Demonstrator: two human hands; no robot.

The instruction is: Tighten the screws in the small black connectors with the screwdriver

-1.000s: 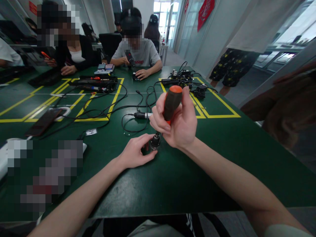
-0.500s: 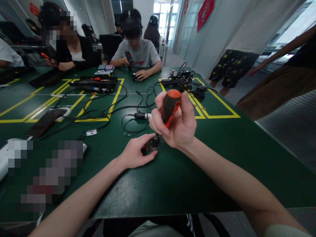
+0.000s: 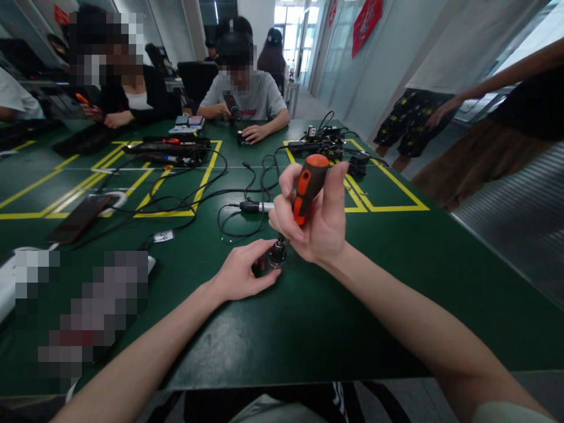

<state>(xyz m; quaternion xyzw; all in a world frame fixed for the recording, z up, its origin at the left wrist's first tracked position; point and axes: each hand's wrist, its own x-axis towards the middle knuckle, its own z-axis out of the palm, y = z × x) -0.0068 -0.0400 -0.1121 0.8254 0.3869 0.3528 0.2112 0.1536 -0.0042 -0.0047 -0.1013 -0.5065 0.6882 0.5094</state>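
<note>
Near the middle of the green table (image 3: 211,346), my left hand (image 3: 244,269) has its fingers closed round a small black and metal part (image 3: 277,252), which stands upright on the tabletop. My right hand (image 3: 318,220) grips an orange and dark grey screwdriver (image 3: 311,182) just above and to the right of that part. The handle's end points up and tilts right. My fingers hide most of the shaft, and whether its tip touches the part is not clear.
A black cable with a white and black connector (image 3: 253,207) lies behind my hands. Phone (image 3: 79,218) and cables are at the left. Black trays (image 3: 167,151) and a cable pile (image 3: 319,144) sit farther back. People sit opposite; others stand at the right.
The screwdriver handle has turned and leans more to the right, with my right hand shifted slightly. My left hand and the part keep their place. A standing person's arm at the right has moved.
</note>
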